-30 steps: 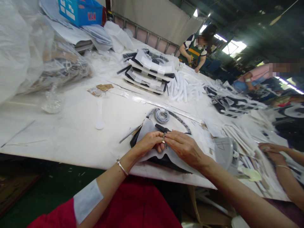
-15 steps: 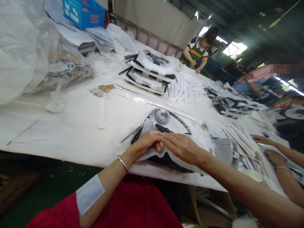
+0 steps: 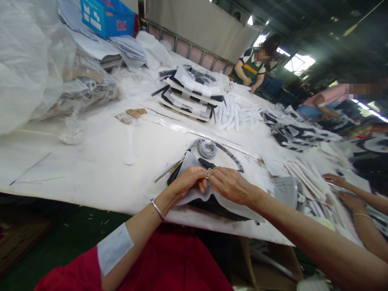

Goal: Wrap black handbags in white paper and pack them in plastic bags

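Note:
A small metal buckle (image 3: 208, 173) is pinched between my two hands, above a black handbag (image 3: 209, 207) lying on the table. My left hand (image 3: 190, 180) grips the buckle from the left, fingers curled. From the other side my right hand (image 3: 230, 184) closes on it with bent fingers. A dark strap (image 3: 206, 163) sticks out just beyond my fingertips. White wrapping sheet (image 3: 189, 160) covers much of the bag. The bag's wrapped handle (image 3: 228, 152) arches behind, with a grey coil (image 3: 207, 148) resting inside the arch.
Wrapped bags (image 3: 194, 95) are stacked further back beside white paper rolls (image 3: 233, 111). A large plastic sack (image 3: 36, 68) and a blue box (image 3: 107, 18) stand at the left. A co-worker's hands (image 3: 348, 198) are at the right; another person (image 3: 250, 68) works across the table.
My right hand's fingers have curled in more around the buckle, and the buckle has tilted slightly. My left hand has hardly moved.

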### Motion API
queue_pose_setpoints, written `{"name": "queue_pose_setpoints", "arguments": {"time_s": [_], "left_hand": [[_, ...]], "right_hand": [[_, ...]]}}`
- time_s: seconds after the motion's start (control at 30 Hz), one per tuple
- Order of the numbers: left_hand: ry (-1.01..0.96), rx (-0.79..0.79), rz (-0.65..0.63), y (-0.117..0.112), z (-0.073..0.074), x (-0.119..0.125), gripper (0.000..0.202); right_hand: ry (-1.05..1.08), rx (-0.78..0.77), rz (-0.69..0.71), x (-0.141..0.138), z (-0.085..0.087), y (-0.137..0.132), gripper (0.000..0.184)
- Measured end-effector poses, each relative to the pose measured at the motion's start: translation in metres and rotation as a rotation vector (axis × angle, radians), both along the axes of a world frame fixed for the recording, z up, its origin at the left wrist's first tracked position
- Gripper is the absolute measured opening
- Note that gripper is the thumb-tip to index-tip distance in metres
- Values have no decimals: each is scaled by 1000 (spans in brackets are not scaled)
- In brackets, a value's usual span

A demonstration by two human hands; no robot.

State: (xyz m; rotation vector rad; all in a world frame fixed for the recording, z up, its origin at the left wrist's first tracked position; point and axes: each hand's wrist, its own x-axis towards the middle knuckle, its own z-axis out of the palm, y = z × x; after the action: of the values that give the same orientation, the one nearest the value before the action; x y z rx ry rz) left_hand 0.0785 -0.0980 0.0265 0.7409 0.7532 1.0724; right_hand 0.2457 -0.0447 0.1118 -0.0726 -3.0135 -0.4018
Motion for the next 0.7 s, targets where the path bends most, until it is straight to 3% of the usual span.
{"name": "queue_pose_setpoints", "arguments": {"time_s": [0.13,0.27,0.47,0.57,0.7], "left_hand": [[26,11,-6,-1,1,2,28],[-1,20,-38,-1,1,2,48],[59,-11,140,-4,-2,7,49],[153,125,223,-10,-3,10,44],[391,284,242,-14,-5,14,32]], "right_hand": [[41,-67,-99,3,-3,0,17],[144,-113,-190,5,-10,-1,17],[294,-263,-323,2,-18,-2,15],[361,-342,-357,-1,-22,-2,15],[436,-434,-432,-2,-26,-3,15]]}}
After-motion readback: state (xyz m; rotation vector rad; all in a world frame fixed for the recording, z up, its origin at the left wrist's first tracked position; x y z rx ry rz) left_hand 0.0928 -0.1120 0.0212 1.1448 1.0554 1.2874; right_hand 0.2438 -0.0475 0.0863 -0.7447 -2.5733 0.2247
